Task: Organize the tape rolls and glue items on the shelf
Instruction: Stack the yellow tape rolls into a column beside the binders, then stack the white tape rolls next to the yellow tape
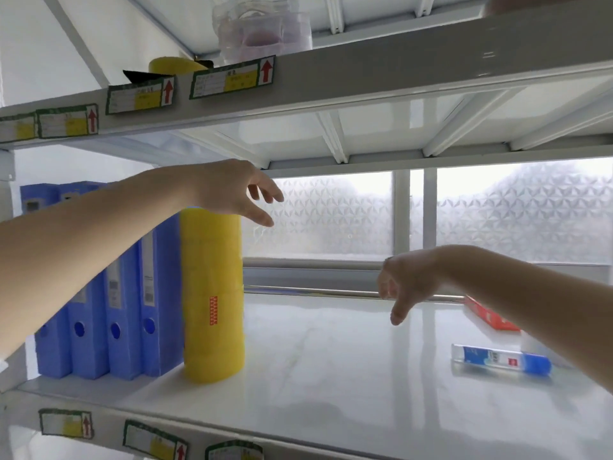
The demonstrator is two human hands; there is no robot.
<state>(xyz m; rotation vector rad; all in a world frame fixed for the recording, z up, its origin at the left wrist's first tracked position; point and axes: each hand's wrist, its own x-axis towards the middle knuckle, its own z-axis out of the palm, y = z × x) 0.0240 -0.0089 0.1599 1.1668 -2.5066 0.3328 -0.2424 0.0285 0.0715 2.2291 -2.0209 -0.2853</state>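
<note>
— What is on the middle shelf (331, 366)?

— A tall stack of yellow tape rolls (213, 293) stands upright at the left, just beside a row of blue file boxes (112, 313). A glue tube (501, 359) with a blue label lies on its side at the right, near a red-and-white box (489, 315) toward the back edge.

— And the hands?

— The left hand (238, 190) hovers above the top of the yellow stack, fingers loosely spread and holding nothing. The right hand (403, 283) hangs over the bare middle of the shelf, fingers relaxed and pointing down, also holding nothing, well apart from the glue tube.

— Anything higher up?

— On the upper shelf (398, 64), a single yellow tape roll (172, 65) sits behind the labelled front rail, beside a clear plastic tape dispenser (262, 31). A frosted window (497, 214) fills the background.
</note>
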